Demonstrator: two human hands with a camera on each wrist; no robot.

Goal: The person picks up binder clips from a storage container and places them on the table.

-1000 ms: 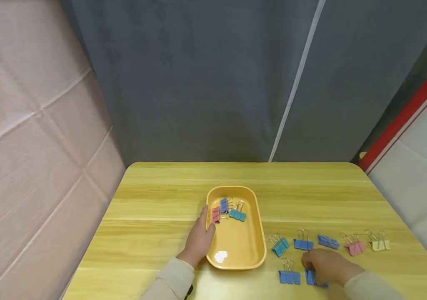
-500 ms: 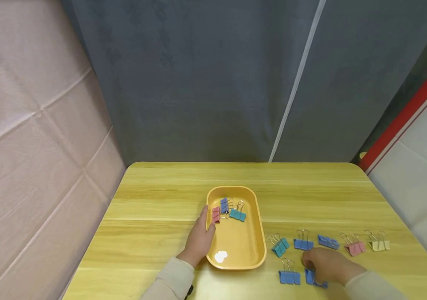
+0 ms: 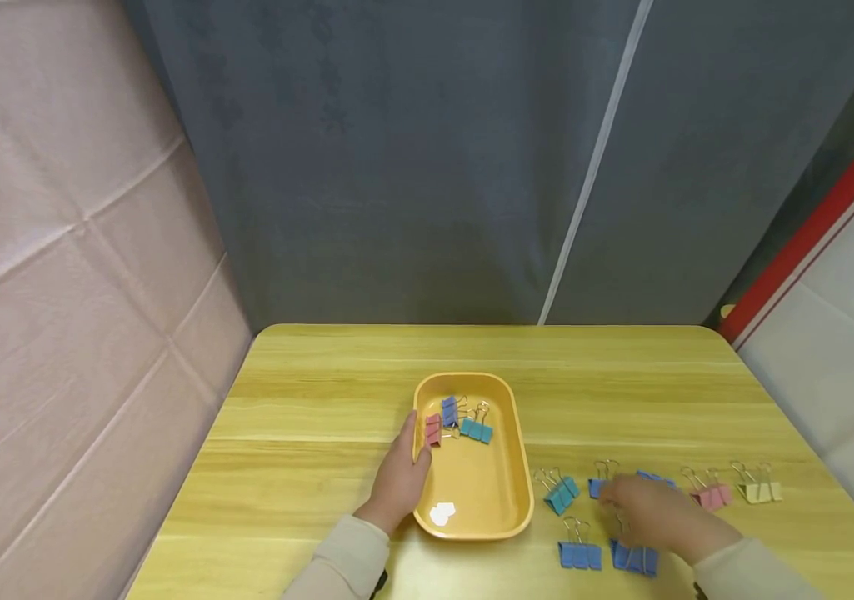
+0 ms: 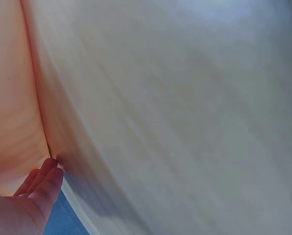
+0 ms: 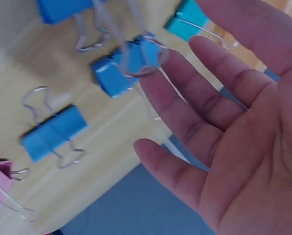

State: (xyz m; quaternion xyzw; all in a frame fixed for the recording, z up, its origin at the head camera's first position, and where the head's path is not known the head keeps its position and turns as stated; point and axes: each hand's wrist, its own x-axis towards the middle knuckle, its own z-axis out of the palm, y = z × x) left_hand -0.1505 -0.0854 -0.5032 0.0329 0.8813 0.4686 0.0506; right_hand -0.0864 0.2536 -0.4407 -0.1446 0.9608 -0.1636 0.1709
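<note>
My left hand grips the left rim of a yellow-orange tray, thumb over the edge and fingers along the outer wall. A blue, a pink and a teal binder clip lie inside it. To the right of the tray, my right hand hovers over a group of binder clips, partly covering two blue ones. Below it sits a blue binder clip with a wire handle raised. In the right wrist view the fingers are extended, fingertips right at that wire loop, palm facing the camera.
Around the right hand lie a teal clip, another blue clip, a pink clip and a pale yellow clip. The wooden table meets a dark curtain at its back edge.
My right hand has lifted slightly away from the near blue clip, exposing more of it and covering more of the blue clips behind. The left hand and tray stay put.
</note>
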